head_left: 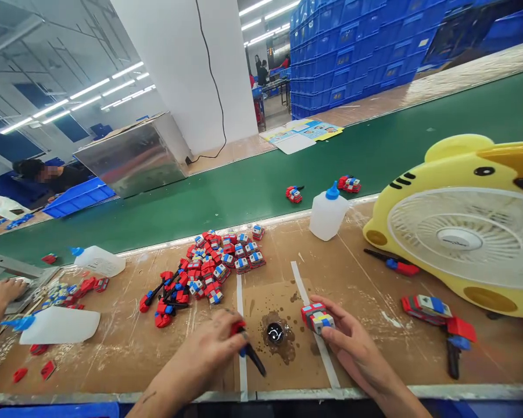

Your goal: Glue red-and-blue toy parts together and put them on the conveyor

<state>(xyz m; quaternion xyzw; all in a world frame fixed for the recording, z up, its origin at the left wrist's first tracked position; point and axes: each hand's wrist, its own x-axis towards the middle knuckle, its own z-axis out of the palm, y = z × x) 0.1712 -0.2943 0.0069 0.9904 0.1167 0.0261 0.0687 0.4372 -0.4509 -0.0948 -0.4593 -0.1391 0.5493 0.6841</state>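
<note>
Left hand (215, 342) pinched on black-barrelled piece (255, 359), lower centre; right hand (353, 342) clamped on boxy plastic toy body (317, 317), just right. Small round dish (274, 332) between. Scuffed brown tabletop (351, 270), front edge near; room rightward toward curved yellow fan (459, 238).

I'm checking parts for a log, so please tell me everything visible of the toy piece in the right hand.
The toy piece is blocky and looks like hard plastic: red toward its left end, with pale, yellow and bluish patches toward the right. It lies tilted between the thumb and fingers of the right hand, which hide part of it. It sits over the white strip, right of the dark round cup; whether it touches the surface below is unclear.
</note>
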